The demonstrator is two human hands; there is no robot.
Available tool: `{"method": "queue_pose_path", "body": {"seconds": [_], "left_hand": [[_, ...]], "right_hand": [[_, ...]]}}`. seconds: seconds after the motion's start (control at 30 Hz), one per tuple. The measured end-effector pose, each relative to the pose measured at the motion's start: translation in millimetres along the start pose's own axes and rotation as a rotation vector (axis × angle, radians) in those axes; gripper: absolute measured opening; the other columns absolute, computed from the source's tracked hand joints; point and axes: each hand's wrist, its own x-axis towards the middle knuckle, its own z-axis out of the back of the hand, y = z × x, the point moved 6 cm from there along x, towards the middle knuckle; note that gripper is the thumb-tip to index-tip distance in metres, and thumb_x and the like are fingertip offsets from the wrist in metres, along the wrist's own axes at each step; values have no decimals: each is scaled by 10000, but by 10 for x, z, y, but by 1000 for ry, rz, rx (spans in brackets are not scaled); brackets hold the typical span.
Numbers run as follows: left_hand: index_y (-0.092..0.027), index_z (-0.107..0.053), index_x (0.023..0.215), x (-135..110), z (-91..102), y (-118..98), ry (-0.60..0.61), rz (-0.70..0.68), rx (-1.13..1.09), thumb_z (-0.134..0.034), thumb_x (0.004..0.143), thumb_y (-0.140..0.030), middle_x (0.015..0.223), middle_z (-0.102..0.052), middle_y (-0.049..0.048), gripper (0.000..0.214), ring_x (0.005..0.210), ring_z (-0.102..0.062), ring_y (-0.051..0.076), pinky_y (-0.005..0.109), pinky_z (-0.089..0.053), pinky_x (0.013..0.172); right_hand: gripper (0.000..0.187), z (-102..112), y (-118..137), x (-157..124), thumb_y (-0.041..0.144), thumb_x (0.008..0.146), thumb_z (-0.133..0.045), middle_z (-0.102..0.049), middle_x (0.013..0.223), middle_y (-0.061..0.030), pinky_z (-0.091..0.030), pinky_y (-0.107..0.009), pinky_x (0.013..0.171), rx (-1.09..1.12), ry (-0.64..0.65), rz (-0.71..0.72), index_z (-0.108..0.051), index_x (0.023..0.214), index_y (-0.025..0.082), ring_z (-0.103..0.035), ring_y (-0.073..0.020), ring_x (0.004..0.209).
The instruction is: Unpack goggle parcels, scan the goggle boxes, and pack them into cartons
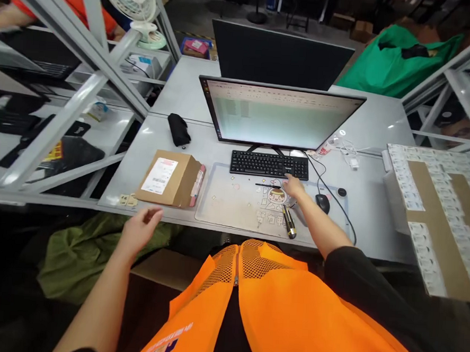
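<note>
Across the middle, a pale grey desk (376, 216). Behind its far right corner, a slumped green bag (389, 63). Toward the rear of the desk, a lit monitor (280, 115) with a pale table-like window on screen, contents too blurred to read; just behind it, a dark panel (282, 57). At the right edge, a carton (421, 187) covered with rows of white labels. Along the near edge, a light mat (233, 197) printed with a cartoon face. At the left front, a brown box (182, 181) with a white label on top, and a slim pink box (198, 184) against its right side.

In front of the monitor, along the back of the mat, a black keyboard (255, 164). Over its near edge, right of centre, the right hand (294, 186), index finger extended to the keys, the others loosely folded, with nothing visible in its grasp; cannot tell whether pressing. By the desk's front edge, just below the brown box, the left hand (141, 230), half curled, seemingly holding nothing. Left of the monitor, a black pouch (178, 130). Below the right hand, a yellow-and-black cutter (289, 223); right of the forearm, a mouse (322, 203).
</note>
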Motion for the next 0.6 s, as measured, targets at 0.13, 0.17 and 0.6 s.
{"method": "queue_pose_path", "body": {"seconds": [0.13, 0.17, 0.6], "left_hand": [[-178, -583, 1429, 346, 174, -448, -344, -96, 195, -564, 917, -518, 1510, -619, 158, 615, 1402, -575, 347, 476, -456, 1211], [-160, -550, 1474, 410, 170, -505, -367, -74, 239, -564, 933, -498, 1553, -579, 178, 638, 1459, -519, 363, 502, -408, 1252], [-211, -149, 1764, 1048, 93, -596, -30, 264, 455, -755, 622, -911, 1778, -183, 312, 1469, 1532, -320, 644, 757, -262, 1213]], "right_hand": [[593, -162, -39, 411, 162, 1050, -509, -670, 1443, -289, -460, -383, 1052, -53, 69, -1, -468, 1635, 70, -656, -323, 1316], [567, -198, -62, 455, 161, 1050, -513, -669, 1445, -294, -463, -388, 1053, -65, 91, 2, -505, 1610, 68, -658, -325, 1318], [588, -120, -740, -165, 394, 1076, -506, -682, 1406, -210, -558, -400, 1029, -34, -20, 11, -498, 1609, 146, -685, -315, 1247]]}}
